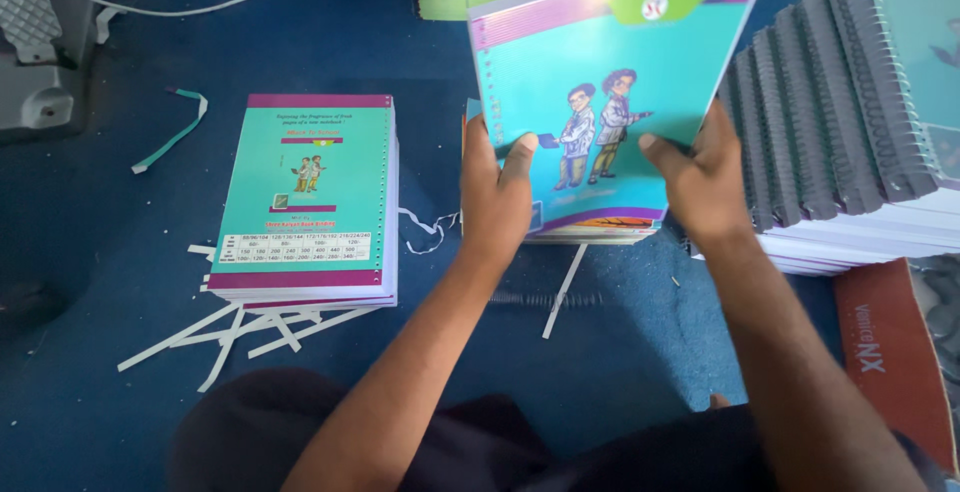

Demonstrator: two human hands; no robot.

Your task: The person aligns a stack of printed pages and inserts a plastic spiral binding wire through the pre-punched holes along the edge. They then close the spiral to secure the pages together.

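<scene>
Biggest risk I can see: the notebook (pixel 600 102) is only pinched along its bottom edge, tilted up in the air, so the loose unbound pages could fan out or slide apart and land out of order on the blue floor covering (pixel 120 252). It's also close to the leaning row of spiral-bound notebooks (pixel 840 112) on the right, so a careless swing could knock that row over. The left hand (pixel 495 197) has its thumb curled over the front cover near the lower left corner, fingers hidden behind it; the right hand (pixel 700 177) grips the lower right edge the same way, thumb on the front. Both are closed on the book, which hangs above a low pile (pixel 590 232) underneath. A second stack of punched notebooks (pixel 310 202) sits well to the left, with paper strips (pixel 235 332) beside it.
</scene>
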